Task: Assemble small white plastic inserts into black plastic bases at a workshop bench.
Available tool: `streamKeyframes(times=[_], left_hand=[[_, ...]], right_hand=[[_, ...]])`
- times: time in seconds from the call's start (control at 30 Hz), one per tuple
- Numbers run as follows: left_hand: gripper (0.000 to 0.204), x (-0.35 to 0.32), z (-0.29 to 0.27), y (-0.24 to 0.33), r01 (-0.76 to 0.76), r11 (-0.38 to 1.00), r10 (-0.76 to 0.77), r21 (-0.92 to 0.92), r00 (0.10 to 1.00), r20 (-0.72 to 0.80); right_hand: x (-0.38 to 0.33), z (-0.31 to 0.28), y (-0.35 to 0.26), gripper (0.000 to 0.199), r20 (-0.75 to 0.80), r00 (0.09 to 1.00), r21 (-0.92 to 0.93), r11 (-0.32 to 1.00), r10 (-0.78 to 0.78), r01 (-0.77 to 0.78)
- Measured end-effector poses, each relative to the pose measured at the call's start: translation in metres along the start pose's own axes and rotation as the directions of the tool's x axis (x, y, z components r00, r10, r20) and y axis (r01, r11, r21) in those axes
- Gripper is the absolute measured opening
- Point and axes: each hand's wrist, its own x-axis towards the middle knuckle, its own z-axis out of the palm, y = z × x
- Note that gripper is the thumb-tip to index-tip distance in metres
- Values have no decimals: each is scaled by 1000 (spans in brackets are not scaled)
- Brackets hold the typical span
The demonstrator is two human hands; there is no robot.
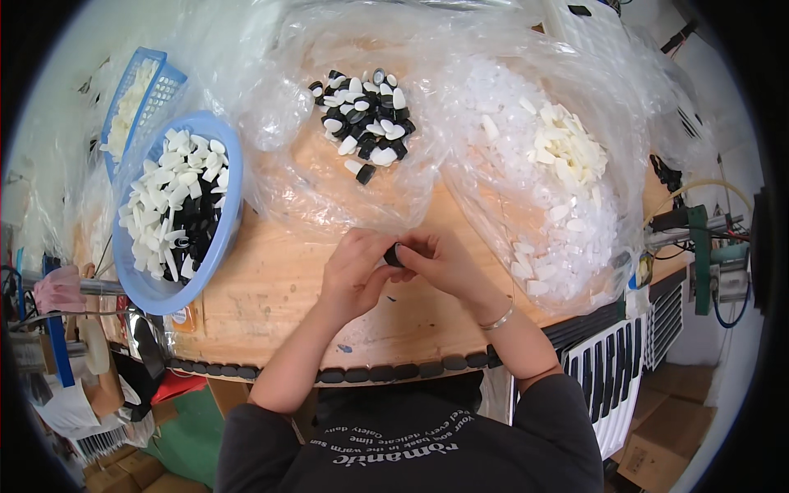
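My left hand (353, 274) and my right hand (444, 264) meet over the middle of the wooden table (279, 271). Between their closed fingertips is a small black rounded piece (393, 255), partly covered by the fingers. Beyond the hands lies a pile of black and white pieces (370, 119) on clear plastic sheeting (283, 185). A silver bracelet (498, 319) circles my right wrist.
A blue basin (233, 215) of white and black pieces stands at left, beside a blue basket (167, 89). White pieces (571, 148) and translucent ones (575, 246) lie on plastic at right. Black pads (382, 374) line the front edge; a white rack (608, 386) stands below right.
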Motion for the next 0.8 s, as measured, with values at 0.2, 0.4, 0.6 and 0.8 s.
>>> streamKeyframes(times=[0.2,0.4,0.6,0.8], left_hand=[[50,-1,-2,11,-115,989,114,97,993,17],[46,4,-1,9,-72,994,72,84,997,5],[47,3,3,-3,134,989,-130,65,990,-62],[33,2,4,3,417,785,-506,-458,858,-86]], right_hand=[[-2,1,7,20,110,988,112,989,-112,100],[5,-4,9,20,106,993,132,991,-50,35],[10,-3,4,26,-32,998,141,988,-56,60],[9,0,5,29,-130,958,52,963,-258,266]])
